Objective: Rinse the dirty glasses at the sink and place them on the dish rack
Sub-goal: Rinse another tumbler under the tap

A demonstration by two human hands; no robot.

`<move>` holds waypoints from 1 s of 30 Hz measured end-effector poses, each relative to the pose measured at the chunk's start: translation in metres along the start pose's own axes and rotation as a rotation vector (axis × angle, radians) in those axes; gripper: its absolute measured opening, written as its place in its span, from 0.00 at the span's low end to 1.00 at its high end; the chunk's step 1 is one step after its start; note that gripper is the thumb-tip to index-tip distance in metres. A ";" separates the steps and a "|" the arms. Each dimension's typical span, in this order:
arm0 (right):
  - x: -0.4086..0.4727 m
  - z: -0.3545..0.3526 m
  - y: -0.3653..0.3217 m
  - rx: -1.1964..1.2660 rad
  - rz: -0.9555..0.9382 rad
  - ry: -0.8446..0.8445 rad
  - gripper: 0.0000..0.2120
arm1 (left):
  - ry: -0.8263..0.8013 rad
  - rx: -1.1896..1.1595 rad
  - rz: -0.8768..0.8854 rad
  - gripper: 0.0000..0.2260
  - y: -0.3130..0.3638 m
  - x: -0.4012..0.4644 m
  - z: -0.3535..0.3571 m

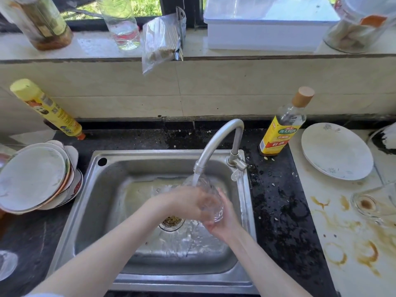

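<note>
Glass (211, 202) under running tap (216, 144), over sink (137, 273), mouth tilted up toward spout. Right hand (222, 221) cups base, grip curled round it; left hand (188, 202) wraps side. Next dirty glass (367, 203) on bench, well right of right grip. Dish rack: can't see it.

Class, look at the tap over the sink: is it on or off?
On. Water streams from the tap onto the glass and splashes in the sink.
</note>
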State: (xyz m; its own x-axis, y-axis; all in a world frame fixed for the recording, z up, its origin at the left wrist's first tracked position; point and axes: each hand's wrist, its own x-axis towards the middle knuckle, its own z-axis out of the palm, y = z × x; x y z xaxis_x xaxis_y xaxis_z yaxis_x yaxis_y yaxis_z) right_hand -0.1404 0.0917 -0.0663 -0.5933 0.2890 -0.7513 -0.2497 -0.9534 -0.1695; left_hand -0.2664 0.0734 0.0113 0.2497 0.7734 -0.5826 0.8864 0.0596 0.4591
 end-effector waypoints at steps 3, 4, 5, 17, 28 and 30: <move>0.000 -0.003 -0.004 -0.083 0.146 -0.092 0.22 | -0.289 0.119 0.101 0.07 0.004 0.001 -0.006; -0.003 -0.003 -0.004 -0.090 0.156 -0.113 0.22 | -0.303 0.094 0.150 0.07 0.004 0.001 -0.008; -0.004 -0.003 -0.003 -0.082 0.140 -0.139 0.23 | -0.265 0.025 0.134 0.08 0.002 0.002 -0.010; 0.012 -0.021 0.004 -0.478 -0.193 0.022 0.38 | 0.254 -0.662 -0.083 0.07 -0.007 0.001 -0.003; -0.001 -0.010 -0.015 -0.285 0.236 0.095 0.22 | -0.201 0.097 0.075 0.10 0.010 -0.005 0.000; -0.002 -0.010 -0.016 -0.246 0.197 0.076 0.20 | -0.153 -0.023 0.055 0.10 -0.001 -0.009 0.005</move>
State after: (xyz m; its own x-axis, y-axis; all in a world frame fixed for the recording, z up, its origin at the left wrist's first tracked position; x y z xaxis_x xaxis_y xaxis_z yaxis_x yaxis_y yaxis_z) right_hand -0.1278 0.1058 -0.0687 -0.5505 0.0981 -0.8291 0.0624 -0.9855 -0.1581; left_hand -0.2677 0.0631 0.0122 0.3558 0.6705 -0.6510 0.8612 0.0354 0.5070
